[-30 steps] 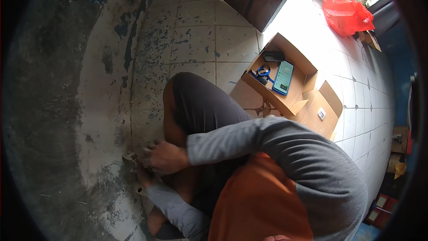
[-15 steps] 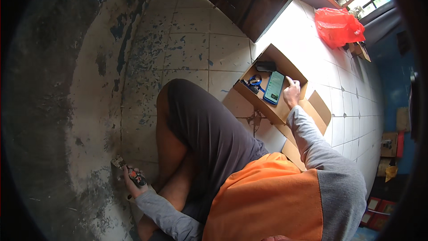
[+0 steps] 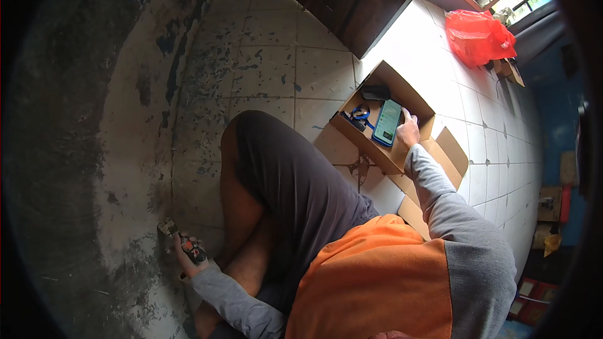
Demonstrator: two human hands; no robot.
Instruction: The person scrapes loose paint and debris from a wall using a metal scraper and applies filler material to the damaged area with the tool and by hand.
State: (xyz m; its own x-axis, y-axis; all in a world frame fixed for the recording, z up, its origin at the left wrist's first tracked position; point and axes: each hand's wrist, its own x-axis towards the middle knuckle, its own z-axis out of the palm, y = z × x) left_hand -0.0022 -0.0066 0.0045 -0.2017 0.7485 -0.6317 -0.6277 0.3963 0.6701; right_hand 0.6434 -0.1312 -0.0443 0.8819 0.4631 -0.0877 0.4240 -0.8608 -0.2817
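In my left hand [image 3: 190, 256], low at the left beside the wall, is a scraper with a black and orange-red handle [image 3: 194, 251]. My fingers wrap round it, and its short, flaked blade [image 3: 168, 226] points up toward the wall's foot. My right hand [image 3: 409, 130] reaches over a cardboard box [image 3: 416, 96], its index finger stretched out to the right edge of a phone [image 3: 387, 122] and the other fingers loosely bent. The phone lies face up in the box with its screen lit. Beside it are a dark case [image 3: 375, 93] and a blue strap or cable [image 3: 361, 113].
Peeled paint flakes lie on the tiled floor [image 3: 264, 69] along the peeling wall [image 3: 125, 169]. My bent leg [image 3: 282, 163] lies between the wall and the box. A dark wooden door or panel [image 3: 352, 6] stands beyond, and a red plastic bag [image 3: 477, 37] sits below the window.
My right hand has shifted slightly down and left, its finger now at the phone's edge. The scraper in my left hand has turned a little, showing more of its blade.
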